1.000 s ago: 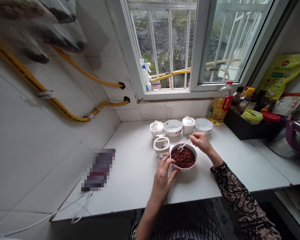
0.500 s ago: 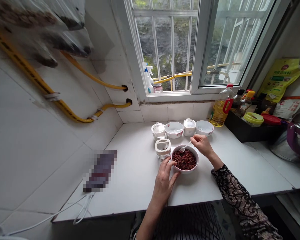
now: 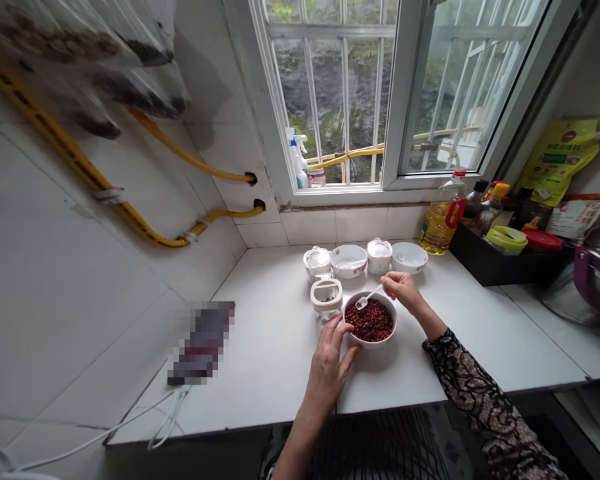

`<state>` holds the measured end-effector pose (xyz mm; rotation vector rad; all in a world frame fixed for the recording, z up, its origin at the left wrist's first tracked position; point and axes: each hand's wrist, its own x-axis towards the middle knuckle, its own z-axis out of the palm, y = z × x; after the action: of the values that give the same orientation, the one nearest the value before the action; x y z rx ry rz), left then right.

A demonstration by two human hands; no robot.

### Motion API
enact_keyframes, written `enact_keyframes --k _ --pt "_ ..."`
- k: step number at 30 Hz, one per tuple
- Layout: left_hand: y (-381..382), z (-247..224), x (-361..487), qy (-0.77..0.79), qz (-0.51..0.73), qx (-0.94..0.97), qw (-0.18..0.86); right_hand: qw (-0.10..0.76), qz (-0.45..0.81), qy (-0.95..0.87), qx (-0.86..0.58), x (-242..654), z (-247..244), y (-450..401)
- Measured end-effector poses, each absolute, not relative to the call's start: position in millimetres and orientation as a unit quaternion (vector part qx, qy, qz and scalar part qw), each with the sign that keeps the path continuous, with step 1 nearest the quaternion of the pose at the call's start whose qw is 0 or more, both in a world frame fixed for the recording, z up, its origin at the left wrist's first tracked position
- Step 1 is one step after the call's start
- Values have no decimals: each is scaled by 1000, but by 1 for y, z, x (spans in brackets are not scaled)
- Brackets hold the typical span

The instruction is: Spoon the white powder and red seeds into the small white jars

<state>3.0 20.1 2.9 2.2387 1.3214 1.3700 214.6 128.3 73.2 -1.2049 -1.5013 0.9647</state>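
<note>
In the head view, a white bowl [image 3: 375, 345] with a pink rim holds dark red-brown dried peppercorn-like bits [image 3: 373, 325]. My left hand [image 3: 329, 357] grips the bowl's left side, fingers at the rim and thumb low on its front. My right hand [image 3: 401, 290] pinches the handle of a small white spoon [image 3: 363, 303]. The spoon's scoop is over the bowl's far left part, with a few bits in it. Just left of the bowl stands a clear jar with a cream-rimmed top [image 3: 326, 295], some dark bits showing inside.
Behind stand a lidded white jar [image 3: 317, 263], a floral bowl [image 3: 349, 268], another white jar [image 3: 379, 257] and a second bowl [image 3: 409, 265]. An oil bottle [image 3: 440, 220] and a black condiment box [image 3: 500, 262] are at right. A blurred dark object [image 3: 203, 343] with a white cable lies left.
The spoon's scoop has risen out of the bits and shifted slightly left, toward the jar. My left hand stays on the bowl.
</note>
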Motion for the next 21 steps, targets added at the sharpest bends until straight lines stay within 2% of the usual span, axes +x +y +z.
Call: enact_keyframes --k 8,16,18,21 --pt "21 2 2 443 456 766 96 494 434 -576 -485 212 71 130" --pt "21 0 4 447 460 762 95 549 369 -593 -459 189 90 130" --pt "22 -1 4 446 463 761 90 557 303 -631 -448 180 96 125" --pt "22 -3 5 444 466 761 77 515 99 -752 -400 168 99 116"
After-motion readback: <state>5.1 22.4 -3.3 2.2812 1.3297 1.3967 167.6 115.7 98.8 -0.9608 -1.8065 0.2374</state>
